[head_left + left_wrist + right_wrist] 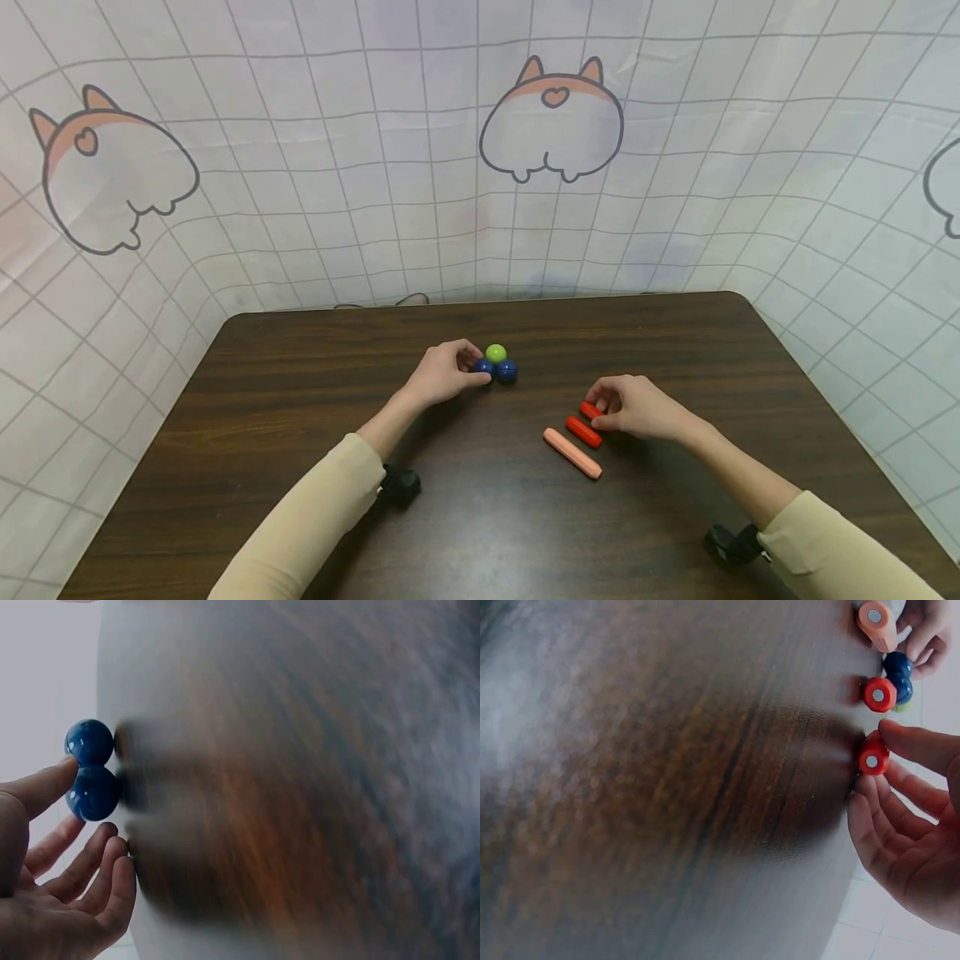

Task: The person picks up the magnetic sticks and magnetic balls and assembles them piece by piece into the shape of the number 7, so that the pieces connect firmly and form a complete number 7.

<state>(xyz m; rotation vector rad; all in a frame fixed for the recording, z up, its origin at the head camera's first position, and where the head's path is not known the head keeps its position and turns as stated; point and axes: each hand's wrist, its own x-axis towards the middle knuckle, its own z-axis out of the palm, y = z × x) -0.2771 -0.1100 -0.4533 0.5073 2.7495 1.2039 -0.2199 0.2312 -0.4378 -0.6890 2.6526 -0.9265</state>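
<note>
Two blue balls and a green ball (pixel 496 354) sit close together near the table's middle. My left hand (pixel 444 372) has thumb and forefinger on either side of the left blue ball (pixel 93 794), pinching it beside the other blue ball (pixel 507 372). Further right, my right hand (pixel 639 407) pinches a short red rod (pixel 874 755) between thumb and fingers; its end shows a pale silvery disc. A second red rod (pixel 583 432) lies parallel to it, and a longer peach rod (pixel 572 453) is nearest the table's front. The green ball is mostly hidden in the right wrist view.
The dark wood-grain table (pixel 480 533) has rounded far corners. Behind and beside it hangs a white gridded cloth (pixel 420 217) with cartoon animal prints. Black straps with small devices (pixel 400 486) are on both wrists.
</note>
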